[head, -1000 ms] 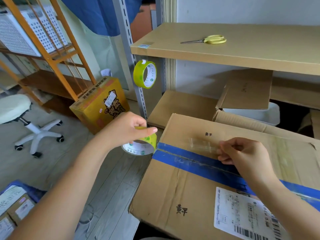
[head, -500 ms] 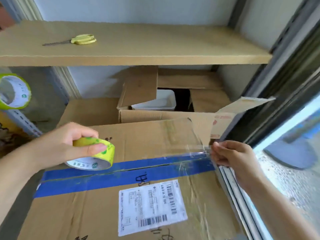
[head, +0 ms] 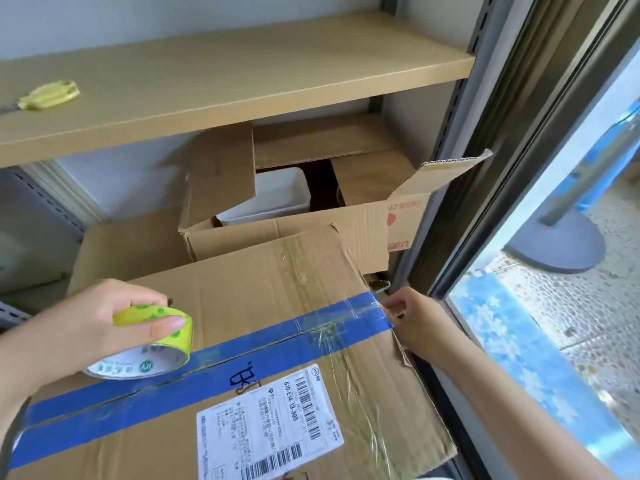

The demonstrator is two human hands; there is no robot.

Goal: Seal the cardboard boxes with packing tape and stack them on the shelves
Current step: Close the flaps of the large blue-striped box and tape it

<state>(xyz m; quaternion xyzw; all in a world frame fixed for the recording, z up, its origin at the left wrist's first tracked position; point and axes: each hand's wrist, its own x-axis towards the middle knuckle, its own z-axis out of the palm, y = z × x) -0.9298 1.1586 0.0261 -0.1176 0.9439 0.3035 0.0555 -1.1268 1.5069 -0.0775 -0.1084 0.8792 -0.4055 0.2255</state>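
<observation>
A large cardboard box (head: 242,292) lies in front of me, its top seam covered by blue tape (head: 207,362) and a white shipping label (head: 266,424) near me. My left hand (head: 114,320) grips a yellow-green roll of clear packing tape (head: 145,344) over the box's left part. A clear strip runs from the roll along the blue seam to the box's right edge. There my right hand (head: 412,320) pinches the strip's end at the corner.
Behind stands an open cardboard box (head: 311,226) holding a white tub (head: 273,199), under a wooden shelf (head: 242,81). Yellow-handled scissors (head: 48,95) lie on that shelf at the left. A window frame (head: 485,202) runs close along the right.
The view swung right. My right hand pulled the clear tape's end to the box's right edge and lowered it onto the corner. My left hand still holds the roll at the left.
</observation>
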